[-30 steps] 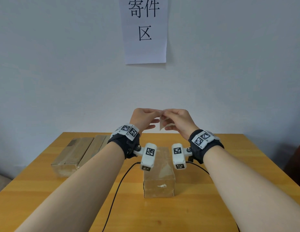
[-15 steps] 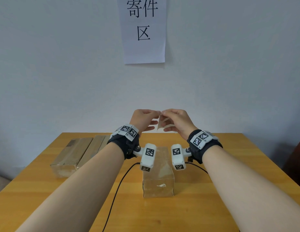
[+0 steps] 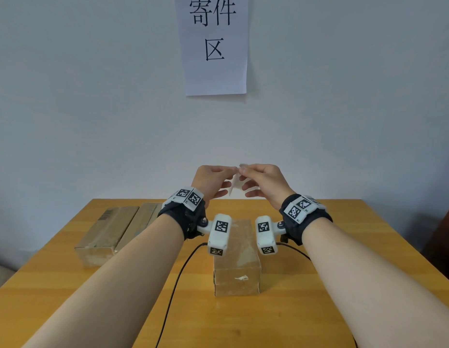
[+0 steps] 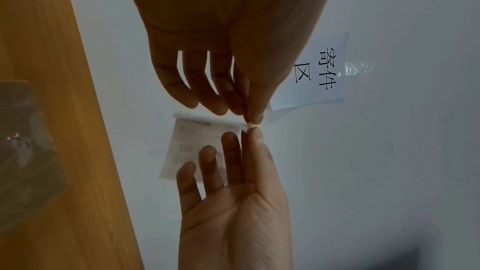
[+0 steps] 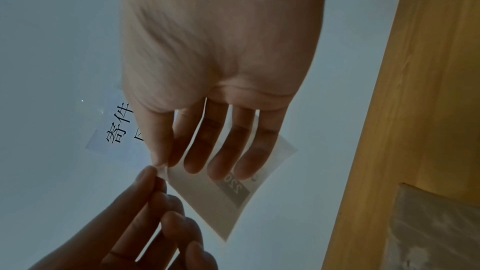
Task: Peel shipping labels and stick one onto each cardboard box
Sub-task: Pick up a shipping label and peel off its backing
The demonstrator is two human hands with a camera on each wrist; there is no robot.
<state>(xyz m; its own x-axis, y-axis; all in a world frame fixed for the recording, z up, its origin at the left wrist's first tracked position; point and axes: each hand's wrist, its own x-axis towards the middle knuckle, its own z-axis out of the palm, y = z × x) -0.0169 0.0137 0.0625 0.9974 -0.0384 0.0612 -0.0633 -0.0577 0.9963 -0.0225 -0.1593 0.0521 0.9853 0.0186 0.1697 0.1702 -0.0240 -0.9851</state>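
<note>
Both hands are up in the air above the middle of the table. The left hand and the right hand each pinch the same top corner of the shipping label, thumb against finger, likely to split the sticker from its backing. The other fingers stay spread out. A cardboard box waits right below, and two more boxes lie near the far left edge.

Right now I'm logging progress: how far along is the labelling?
Done: no stuck label shows on any box top. In hand: left hand and right hand pinch one corner of a shipping label, starting the peel. Left: the middle box and the two boxes at left.
</note>
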